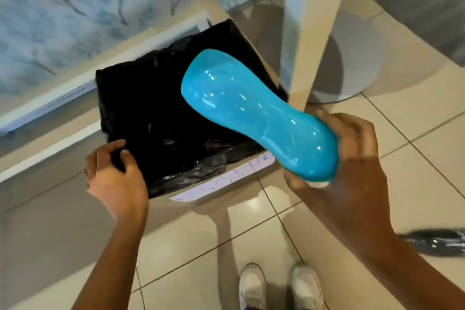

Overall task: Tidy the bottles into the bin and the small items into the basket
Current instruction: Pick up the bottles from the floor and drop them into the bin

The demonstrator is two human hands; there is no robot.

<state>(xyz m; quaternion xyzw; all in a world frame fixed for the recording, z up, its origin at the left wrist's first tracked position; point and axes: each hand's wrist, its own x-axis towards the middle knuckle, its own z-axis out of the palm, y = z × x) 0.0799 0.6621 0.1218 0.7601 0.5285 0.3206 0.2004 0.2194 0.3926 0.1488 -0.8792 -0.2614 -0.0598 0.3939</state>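
Tiled floor (427,158) holds bin (113,98) beneath bottle (251,108); label's (226,178) handwriting is illegible.

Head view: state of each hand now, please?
Left hand: grips the edge of the black plastic bin liner.
Right hand: holds the glossy turquoise plastic bottle.

white shoes (252,284) on tiled floor (427,158)

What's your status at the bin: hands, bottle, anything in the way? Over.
Left hand grips black liner at near corner of bin. Right hand holds blue bottle by one end, tilted over the opening. White post beside bin, not blocking.
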